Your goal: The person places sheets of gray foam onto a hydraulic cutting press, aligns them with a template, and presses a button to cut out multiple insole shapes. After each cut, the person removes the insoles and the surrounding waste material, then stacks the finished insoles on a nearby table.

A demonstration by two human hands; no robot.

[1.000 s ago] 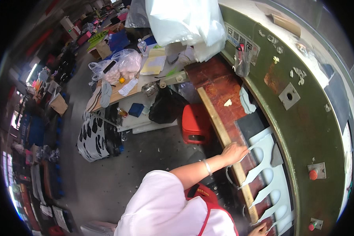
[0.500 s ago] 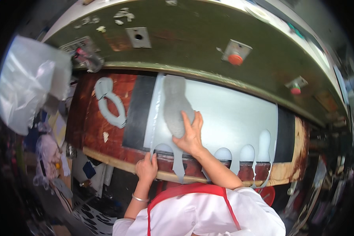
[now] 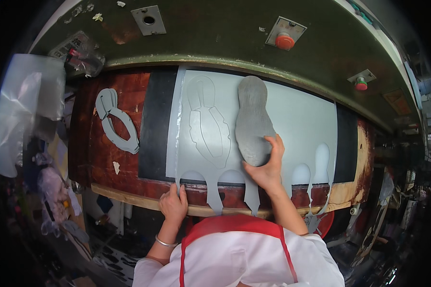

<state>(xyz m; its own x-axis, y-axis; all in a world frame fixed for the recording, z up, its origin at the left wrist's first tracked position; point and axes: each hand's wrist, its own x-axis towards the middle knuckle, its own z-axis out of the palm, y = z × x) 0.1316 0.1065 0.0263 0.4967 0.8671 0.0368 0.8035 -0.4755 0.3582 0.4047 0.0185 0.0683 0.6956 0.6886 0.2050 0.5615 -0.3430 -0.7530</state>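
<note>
A grey sole-shaped cutting die (image 3: 253, 112) lies on a pale grey sheet (image 3: 299, 119). My right hand (image 3: 269, 170) grips its near end, thumb on the left edge and fingers on the right. Left of the die, a cut outline (image 3: 208, 134) of a sole with inner lines shows in the sheet. At the sheet's near left corner, my left hand (image 3: 173, 203) pinches the edge with its fingertips. Rounded cutouts run along the near edge, and narrow strips (image 3: 214, 193) of sheet hang over the table front.
Grey cut pieces (image 3: 119, 126) lie stacked on the reddish-brown board (image 3: 93, 158) at left. A black mat (image 3: 153, 129) lies beneath the sheet. The green machine beam (image 3: 215, 36) with a red button (image 3: 284, 41) spans the far side. Clear plastic (image 3: 31, 110) hangs at left.
My right hand has shifted the cutting die to the right across the sheet, uncovering the cut outline. My left hand stays at the near left edge. The view has shifted a little.
</note>
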